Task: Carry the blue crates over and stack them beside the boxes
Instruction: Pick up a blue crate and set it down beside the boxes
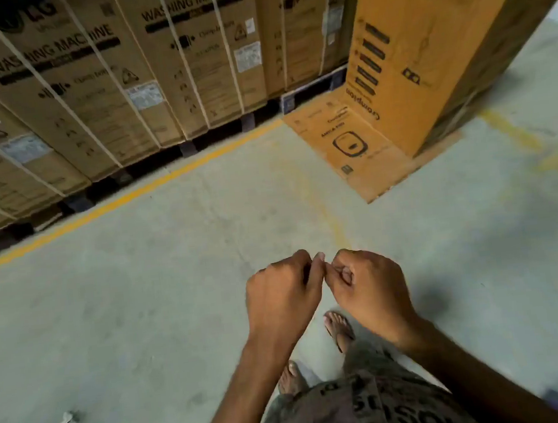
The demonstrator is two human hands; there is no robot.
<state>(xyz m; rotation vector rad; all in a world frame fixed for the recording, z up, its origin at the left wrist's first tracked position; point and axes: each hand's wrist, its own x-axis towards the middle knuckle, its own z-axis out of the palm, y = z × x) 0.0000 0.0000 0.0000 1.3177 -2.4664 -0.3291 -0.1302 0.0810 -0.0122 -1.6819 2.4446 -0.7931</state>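
A smooth grey concrete floor [143, 311] has a painted yellow line [124, 198] beside dark pallet blocks [78, 202]; a white paper scrap [67, 418] lies there.

A row of washing machine boxes [152, 69] stands on pallets [188, 148] along the far edge of the floor [126, 313], from the left to the far middle. A painted line [151, 190] lies on the floor just before the pallets. Right of the row, at the far right, a tall box [425, 41] stands on a flat cardboard sheet [350, 148]. The left hand [280, 290] and right hand [369, 284] touch over the near middle, above two feet [340, 329]. A scrap [67, 418] lies near the left edge
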